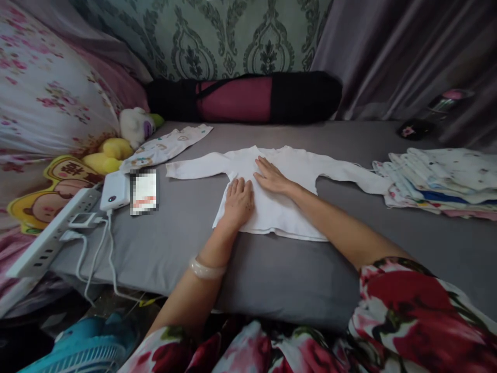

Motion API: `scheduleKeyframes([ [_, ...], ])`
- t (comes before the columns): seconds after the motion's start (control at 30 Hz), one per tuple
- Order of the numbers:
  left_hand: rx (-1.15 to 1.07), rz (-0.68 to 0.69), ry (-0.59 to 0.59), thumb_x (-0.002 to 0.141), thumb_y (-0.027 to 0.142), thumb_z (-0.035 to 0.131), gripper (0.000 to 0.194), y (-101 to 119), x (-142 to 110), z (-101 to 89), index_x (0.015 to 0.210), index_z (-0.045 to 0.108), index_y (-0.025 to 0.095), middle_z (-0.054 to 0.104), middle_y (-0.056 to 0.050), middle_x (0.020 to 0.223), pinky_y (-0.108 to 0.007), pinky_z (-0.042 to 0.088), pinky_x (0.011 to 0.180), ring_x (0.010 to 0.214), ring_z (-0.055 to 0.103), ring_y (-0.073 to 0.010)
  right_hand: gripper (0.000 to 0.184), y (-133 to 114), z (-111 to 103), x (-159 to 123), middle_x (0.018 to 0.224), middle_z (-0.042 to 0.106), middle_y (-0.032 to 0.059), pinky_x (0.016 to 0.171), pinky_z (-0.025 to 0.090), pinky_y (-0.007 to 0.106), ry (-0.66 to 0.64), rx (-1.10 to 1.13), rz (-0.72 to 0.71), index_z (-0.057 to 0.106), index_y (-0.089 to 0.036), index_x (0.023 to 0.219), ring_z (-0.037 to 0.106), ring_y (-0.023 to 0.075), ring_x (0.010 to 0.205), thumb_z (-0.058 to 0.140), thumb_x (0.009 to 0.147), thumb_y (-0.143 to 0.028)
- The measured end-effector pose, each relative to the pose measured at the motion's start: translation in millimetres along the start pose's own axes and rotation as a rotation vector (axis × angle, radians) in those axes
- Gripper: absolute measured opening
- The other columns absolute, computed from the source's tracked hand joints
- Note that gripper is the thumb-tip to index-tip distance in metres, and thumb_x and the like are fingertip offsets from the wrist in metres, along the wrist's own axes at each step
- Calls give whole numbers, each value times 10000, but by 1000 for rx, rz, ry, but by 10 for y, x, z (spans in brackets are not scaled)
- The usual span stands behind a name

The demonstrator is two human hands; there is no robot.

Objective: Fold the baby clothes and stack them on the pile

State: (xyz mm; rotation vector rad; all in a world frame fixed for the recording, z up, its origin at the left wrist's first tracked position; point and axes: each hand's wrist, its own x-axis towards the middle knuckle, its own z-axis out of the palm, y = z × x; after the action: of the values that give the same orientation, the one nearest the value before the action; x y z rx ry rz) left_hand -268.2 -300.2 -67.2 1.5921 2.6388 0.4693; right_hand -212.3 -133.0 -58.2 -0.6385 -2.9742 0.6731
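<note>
A small white long-sleeved shirt (287, 212) lies spread on the grey bed sheet, both sleeves stretched out sideways. My left hand (239, 201) presses on its left part, below the armpit, with the fingers laid flat. Higher up, near the middle of the chest, my right hand (272, 176) rests palm down with its fingers stretched out. Neither hand grips the cloth. The cuff of the right sleeve (373, 181) reaches a stack of folded clothes (446, 178).
At the left lie a patterned garment (166, 147), plush toys (112, 155), a white power bank (115, 191), a blurred card (143, 191) and a power strip (54, 233) with cables. A black and dark-red bag (236, 98) lies along the wall. A blue fan (85, 347) stands below the front edge.
</note>
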Motion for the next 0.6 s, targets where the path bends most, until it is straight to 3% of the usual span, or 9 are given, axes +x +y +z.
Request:
scheduleKeyframes([
  [0.13, 17, 20, -3, 973, 253, 295, 440, -41, 6, 11, 1358, 437, 93, 396, -205, 1484, -507, 236, 1163, 1422, 292, -313, 657, -55, 84, -766, 1608, 133, 137, 1203, 25, 409, -27, -103, -113, 221, -73, 1528, 67, 228, 1486, 267, 979, -432],
  [0.23, 15, 60, -2, 972, 249, 309, 433, -95, 29, 29, 1349, 440, 83, 393, -219, 1479, -509, 245, 1154, 1421, 291, -313, 637, -107, 103, -1181, 1606, 153, 106, 1205, 21, 440, -46, -117, -181, 240, -132, 1532, 83, 242, 1483, 277, 984, -454],
  [0.47, -6, 133, 1, 971, 287, 320, 443, -251, 114, 87, 1364, 431, 115, 387, -188, 1490, -504, 254, 1149, 1422, 291, -291, 567, -161, -76, -1681, 1590, 230, 25, 1215, 64, 434, -225, 77, -354, 300, -247, 1519, 158, 203, 1472, 371, 979, -405],
  [0.6, -20, 150, 29, 965, 296, 335, 428, -282, 115, 87, 1341, 460, 134, 416, -176, 1470, -505, 261, 1148, 1408, 311, -286, 542, -144, -281, -1942, 1547, 344, -8, 1199, 183, 423, -335, 305, -323, 422, -289, 1458, 265, 203, 1442, 486, 927, -370],
])
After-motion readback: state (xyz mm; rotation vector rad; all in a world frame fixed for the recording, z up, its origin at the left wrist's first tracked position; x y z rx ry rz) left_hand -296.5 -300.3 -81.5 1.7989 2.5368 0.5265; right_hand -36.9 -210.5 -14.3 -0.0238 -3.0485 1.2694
